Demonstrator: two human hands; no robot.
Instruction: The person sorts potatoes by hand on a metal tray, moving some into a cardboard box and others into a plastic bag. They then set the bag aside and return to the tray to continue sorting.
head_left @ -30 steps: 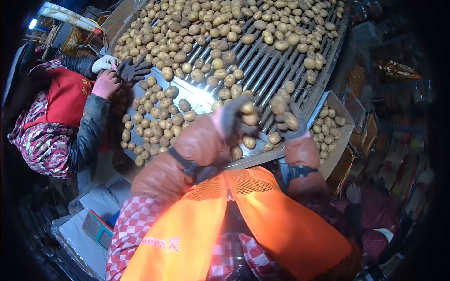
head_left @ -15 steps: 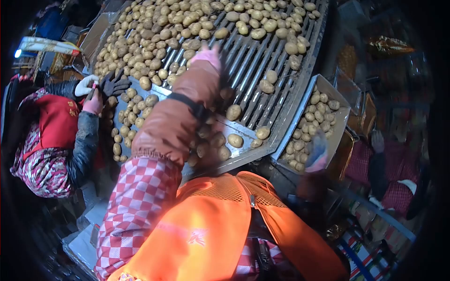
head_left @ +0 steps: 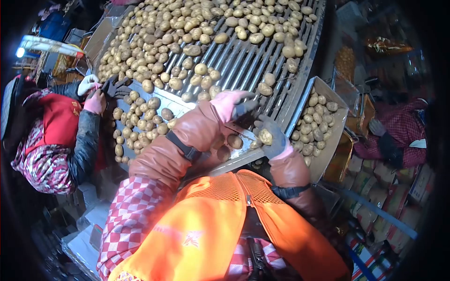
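Note:
My left hand, in a pink and grey glove, reaches over the lower edge of the metal roller rack; its fingers point right and curl over something too dark to make out. Just right of it, my right hand, in a grey glove, has its fingers round a potato. Many potatoes cover the rack's upper left part. A few loose potatoes lie on the metal ledge below my left hand.
A box of potatoes stands right of the rack. On the left, a person in a red apron works beside a tray of potatoes. Another person is at the far right. A white lamp hangs upper left.
My left hand has come back from the rollers toward the ledge. My right hand has moved left from over the box and now holds a potato. More potatoes lie on the lower left rollers.

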